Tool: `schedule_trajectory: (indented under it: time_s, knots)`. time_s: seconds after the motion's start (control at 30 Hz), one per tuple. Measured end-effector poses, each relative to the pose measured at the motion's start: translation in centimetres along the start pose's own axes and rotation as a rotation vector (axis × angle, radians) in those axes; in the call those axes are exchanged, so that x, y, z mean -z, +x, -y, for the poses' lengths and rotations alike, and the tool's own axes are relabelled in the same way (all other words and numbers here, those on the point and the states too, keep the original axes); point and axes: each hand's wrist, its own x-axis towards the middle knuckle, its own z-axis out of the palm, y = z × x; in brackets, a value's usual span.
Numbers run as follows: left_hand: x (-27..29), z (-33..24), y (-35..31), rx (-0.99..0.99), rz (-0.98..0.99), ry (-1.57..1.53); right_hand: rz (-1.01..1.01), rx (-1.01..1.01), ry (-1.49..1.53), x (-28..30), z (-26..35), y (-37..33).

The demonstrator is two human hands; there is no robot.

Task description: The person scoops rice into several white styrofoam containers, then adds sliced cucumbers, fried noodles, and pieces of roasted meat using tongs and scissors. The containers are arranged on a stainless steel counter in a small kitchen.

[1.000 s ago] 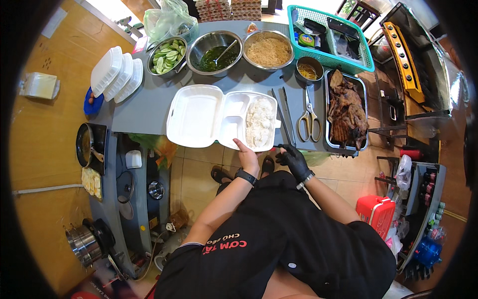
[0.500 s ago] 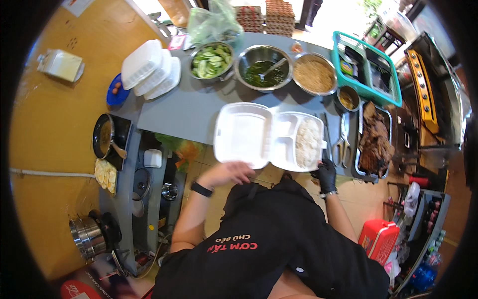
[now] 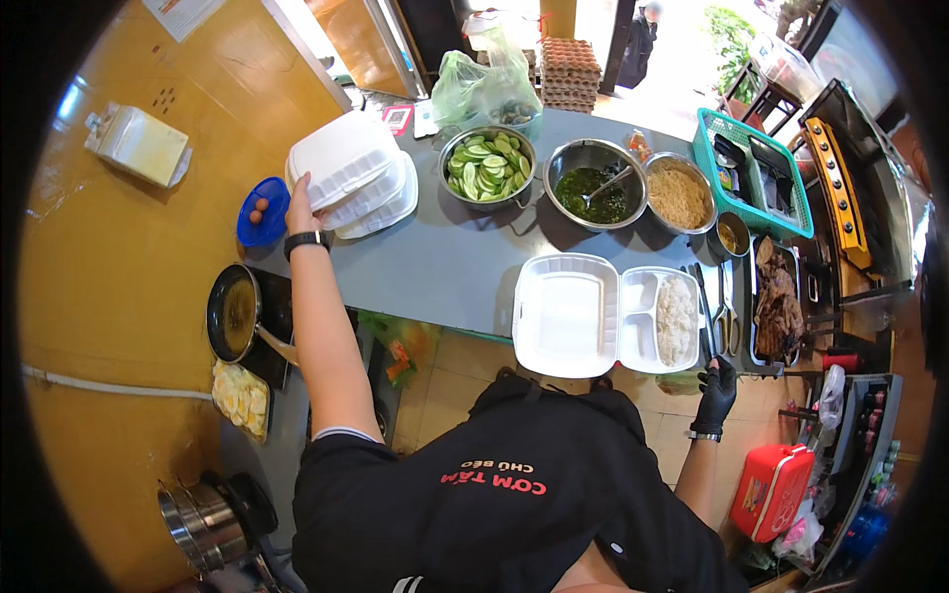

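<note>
At the left end of the table, my bare left hand [image 3: 301,206] is closed round the left edge of a stack of white foam food containers [image 3: 348,156], beside the upper ones. An unfolded foam food container [image 3: 565,314] lies at the table's near edge, its lid half to the left. White rice [image 3: 676,321] fills the long right compartment; the two smaller compartments hold nothing. In a black glove, my right hand [image 3: 716,397] hovers just off the near edge, right of the container and below the scissors [image 3: 727,321]. Its fingers are slightly apart, with nothing seen in them.
Along the back stand bowls of sliced cucumber [image 3: 486,166], green herb sauce [image 3: 593,188] and tan shreds [image 3: 680,195]. A tray of grilled meat [image 3: 776,306] and a teal basket [image 3: 756,168] are at right. A frying pan [image 3: 235,311] and fried eggs [image 3: 240,398] are at left.
My left hand has left the unfolded container and reached out to the stack. My right hand has let go of the container's right side. The view has shifted.
</note>
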Motion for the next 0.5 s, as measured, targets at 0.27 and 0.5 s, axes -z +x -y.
schedule_trajectory:
  time_s: [0.27, 0.5]
  knots:
    - [2.6, 1.3, -8.5, 0.065, 0.337, 0.106, 0.446, -0.079, 0.242, -9.5, 6.1, -5.3]
    - [3.6, 12.3, -29.0, 0.156, 0.588, -0.128, 0.979, -0.185, 0.539, -16.0, 11.5, -5.9]
